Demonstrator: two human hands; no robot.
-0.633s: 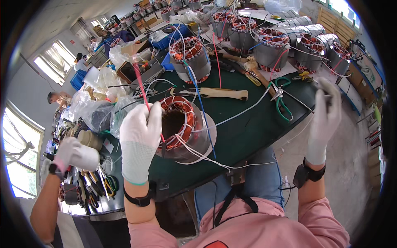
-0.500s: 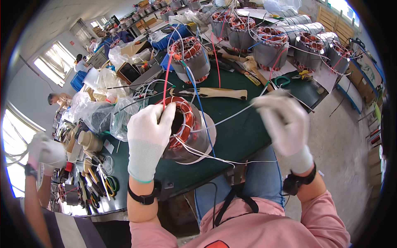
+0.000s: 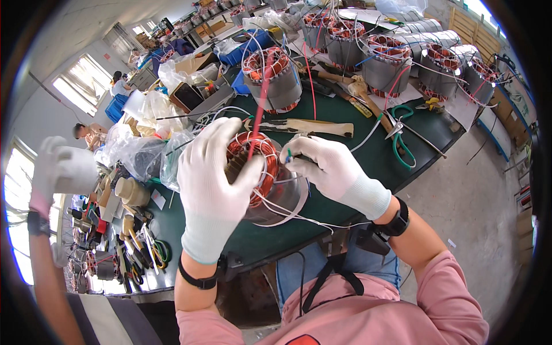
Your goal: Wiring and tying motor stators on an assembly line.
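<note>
A motor stator (image 3: 270, 214) with copper windings (image 3: 266, 178) and white wire ties stands in front of me on a pale round base. My left hand (image 3: 214, 181), in a white glove, is at the winding's left side, thumb and fingers apart. A red wire (image 3: 261, 106) rises past its thumb, blurred; no grip on it shows. On the right of the winding, my gloved right hand (image 3: 339, 169) pinches thin wires (image 3: 288, 156) with green and blue showing at the fingertips. White leads (image 3: 299, 217) trail from the stator toward the right.
Green-handled scissors (image 3: 398, 129) lie to the right, beside a long rod. A wooden strip (image 3: 305, 127) and another stator (image 3: 272, 80) are beyond the work; several more stand at the back right. Plastic bags (image 3: 141, 152) and hand tools crowd the left, where a co-worker's gloved hand (image 3: 63, 167) moves.
My right hand has come left from the scissors to the winding and closed on thin wires. My left hand's pinch on the red wire has opened. The scissors are now uncovered on the table.
</note>
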